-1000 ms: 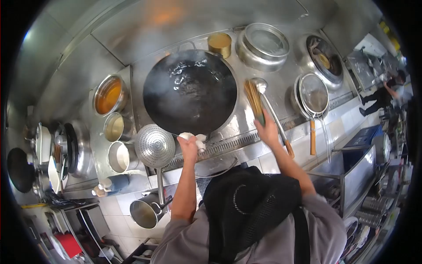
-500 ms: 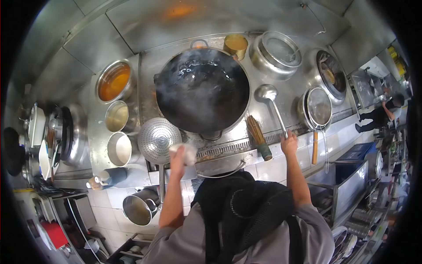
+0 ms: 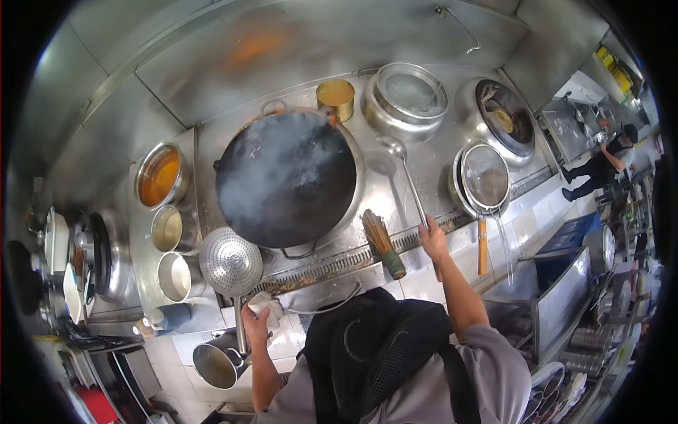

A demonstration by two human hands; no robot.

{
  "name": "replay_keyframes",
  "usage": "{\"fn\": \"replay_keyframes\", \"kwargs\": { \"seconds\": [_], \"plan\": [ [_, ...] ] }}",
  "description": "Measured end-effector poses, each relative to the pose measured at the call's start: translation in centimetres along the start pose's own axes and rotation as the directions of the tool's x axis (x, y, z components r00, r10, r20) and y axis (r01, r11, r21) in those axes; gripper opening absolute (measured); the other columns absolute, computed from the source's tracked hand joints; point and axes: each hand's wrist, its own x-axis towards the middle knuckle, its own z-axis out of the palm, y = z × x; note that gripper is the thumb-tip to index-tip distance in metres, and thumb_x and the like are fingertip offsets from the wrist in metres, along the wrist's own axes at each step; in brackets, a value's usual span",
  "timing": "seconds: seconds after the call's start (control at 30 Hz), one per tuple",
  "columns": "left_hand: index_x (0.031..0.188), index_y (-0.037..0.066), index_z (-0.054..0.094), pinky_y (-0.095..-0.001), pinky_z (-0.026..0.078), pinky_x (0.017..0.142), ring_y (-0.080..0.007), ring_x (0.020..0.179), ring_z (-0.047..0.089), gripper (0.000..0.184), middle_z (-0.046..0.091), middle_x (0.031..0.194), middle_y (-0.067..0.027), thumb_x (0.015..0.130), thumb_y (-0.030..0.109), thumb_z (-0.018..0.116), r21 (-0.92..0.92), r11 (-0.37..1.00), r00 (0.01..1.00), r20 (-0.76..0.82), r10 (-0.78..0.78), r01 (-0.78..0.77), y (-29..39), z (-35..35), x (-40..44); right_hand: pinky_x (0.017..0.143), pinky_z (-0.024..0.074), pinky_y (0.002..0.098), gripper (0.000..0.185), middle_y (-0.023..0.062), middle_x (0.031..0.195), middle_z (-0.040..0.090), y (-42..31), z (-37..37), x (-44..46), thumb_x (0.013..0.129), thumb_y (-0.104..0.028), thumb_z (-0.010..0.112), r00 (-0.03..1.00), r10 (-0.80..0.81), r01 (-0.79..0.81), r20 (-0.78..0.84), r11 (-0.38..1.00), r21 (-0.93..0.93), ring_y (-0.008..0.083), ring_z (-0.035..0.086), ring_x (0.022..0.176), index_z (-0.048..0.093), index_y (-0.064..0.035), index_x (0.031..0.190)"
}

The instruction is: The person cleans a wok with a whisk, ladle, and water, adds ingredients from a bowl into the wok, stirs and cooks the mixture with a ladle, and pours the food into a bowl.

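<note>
Open steel (image 3: 390, 200) separates wok (image 3: 286, 180) from right grip (image 3: 433, 241) clasping ladle (image 3: 414, 189) — left grip (image 3: 256, 324) clutching cloth (image 3: 268, 309).

Bamboo brush (image 3: 382, 244) set down; right hand (image 3: 434, 242) now on ladle (image 3: 412, 178), lifted; left hand (image 3: 256, 328) and cloth (image 3: 268, 307) down at skimmer handle (image 3: 239, 311).

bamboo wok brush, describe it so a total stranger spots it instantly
Start at the big steaming black wok. Right of its near edge, the bamboo wok brush lies over the stove's front grate. Unlike the shiny metal ladle in the right hand, it has brown bristles and a green grip.
</note>
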Motion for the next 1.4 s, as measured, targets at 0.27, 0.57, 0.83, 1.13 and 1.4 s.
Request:
{"fn": "replay_keyframes", "kwargs": {
  "seconds": [0.27,0.57,0.83,1.13,1.4],
  "plan": [
    [0.150,-0.005,0.042,-0.0534,0.043,0.109,-0.0439,0.126,0.053,0.074,0.050,0.140,-0.0290,0.091,0.019,0.081,0.468,0.844,0.879,-0.245,0.409,-0.262,9.6,6.7,-3.4,0.069,0.0562,0.0502,0.036,0.0281,0.093,0.072,-2.3,-6.5,21.7,0.104,-0.024,0.057,0.957,-0.097,0.120,-0.274,0.990,0.070,0.0424,0.073,0.080,0.061,0.0031,0.127],
    [0.115,0.007,0.070,-0.0500,0.040,0.106,-0.0368,0.117,0.057,0.032,0.067,0.117,-0.0150,0.086,0.016,0.082,0.540,0.598,0.731,0.050,0.681,-0.593,22.1,19.8,-0.9,0.049,0.0488,0.0356,0.029,0.0035,0.061,0.053,-5.6,-11.9,33.6,0.103,-0.019,0.054,0.889,0.170,-0.444,0.424,0.545,0.711,0.0203,0.054,0.052,0.057,-0.0040,0.078],
    [0.090,0.013,0.073,-0.0481,0.040,0.096,-0.0299,0.090,0.062,0.013,0.067,0.086,-0.0053,0.088,0.023,0.079,0.648,0.553,0.710,-0.027,0.703,-0.523,20.3,24.3,-0.5,0.044,0.0345,0.0206,0.023,-0.0086,0.065,0.045,-11.7,-20.8,22.3,0.110,-0.027,0.051,0.737,-0.059,-0.670,0.673,0.057,0.740,0.0018,0.040,0.048,0.054,-0.0110,0.094],
    [0.091,0.014,0.076,-0.0479,0.040,0.100,-0.0277,0.095,0.064,0.015,0.070,0.091,-0.0041,0.092,0.029,0.077,0.622,0.636,0.778,-0.069,0.624,-0.456,20.7,26.1,-1.0,0.041,0.0307,0.0189,0.026,-0.0051,0.073,0.050,-17.7,-21.0,12.9,0.108,-0.022,0.057,0.539,-0.316,-0.766,0.781,0.203,0.610,0.0004,0.040,0.049,0.056,-0.0030,0.126],
    [0.089,0.014,0.076,-0.0475,0.040,0.100,-0.0265,0.089,0.065,0.018,0.069,0.085,-0.0032,0.093,0.032,0.075,0.626,0.635,0.774,-0.077,0.628,-0.453,21.1,26.0,-1.0,0.043,0.0390,0.0263,0.032,-0.0014,0.072,0.054,-19.8,-10.6,10.1,0.104,-0.023,0.063,0.601,-0.278,-0.450,0.749,0.657,0.605,0.0073,0.047,0.050,0.058,-0.0034,0.129]
  ]
}}
